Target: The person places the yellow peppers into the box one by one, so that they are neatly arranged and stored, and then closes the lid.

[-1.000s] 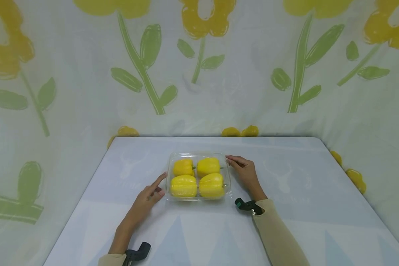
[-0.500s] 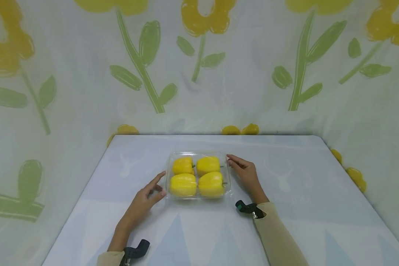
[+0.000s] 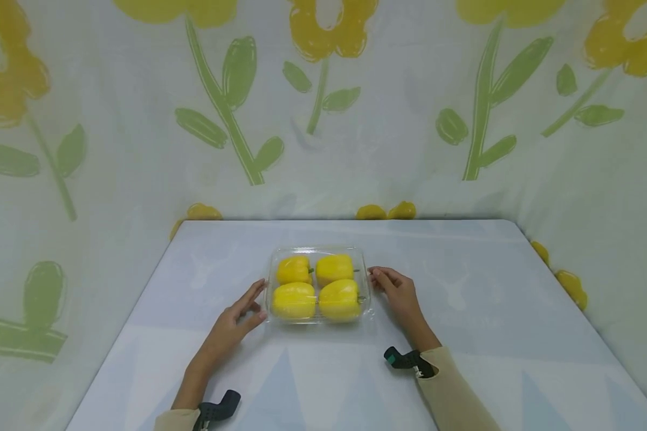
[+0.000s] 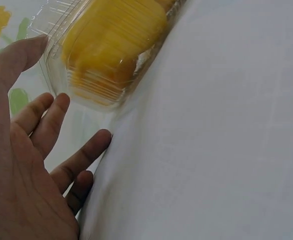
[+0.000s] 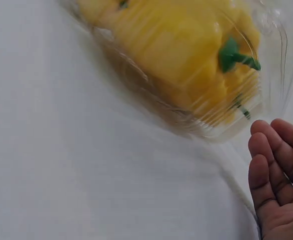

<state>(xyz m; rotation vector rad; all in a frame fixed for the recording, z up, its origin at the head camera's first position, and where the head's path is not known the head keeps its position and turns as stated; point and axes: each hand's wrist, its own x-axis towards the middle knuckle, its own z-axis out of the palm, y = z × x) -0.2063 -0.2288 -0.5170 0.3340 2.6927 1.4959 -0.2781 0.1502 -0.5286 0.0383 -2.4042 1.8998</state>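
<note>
A clear plastic box (image 3: 302, 249) lies on the table with several yellow bell peppers (image 3: 293, 300) inside. In the right wrist view, green stems show through its ribbed wall (image 5: 221, 131). At the box's left edge is my left hand (image 3: 227, 329), its thumb and forefinger stretched to the rim. The left wrist view shows the thumb (image 4: 29, 52) against the plastic and the other fingers spread just below. My right hand (image 3: 401, 299) is beside the right edge, fingers loosely bent. In the right wrist view, its fingertips (image 5: 259, 145) look slightly apart from the box.
The table (image 3: 453, 383) carries a pale cloth with blue triangles. Behind it and at both sides hangs a curtain (image 3: 388, 131) printed with yellow flowers. Dark wrist cameras (image 3: 220, 407) sit on both forearms.
My right hand has slid from the box's far right corner down along its right side, towards me. My left hand has stayed at the left edge, its fingers slightly more spread. The box stays put.
</note>
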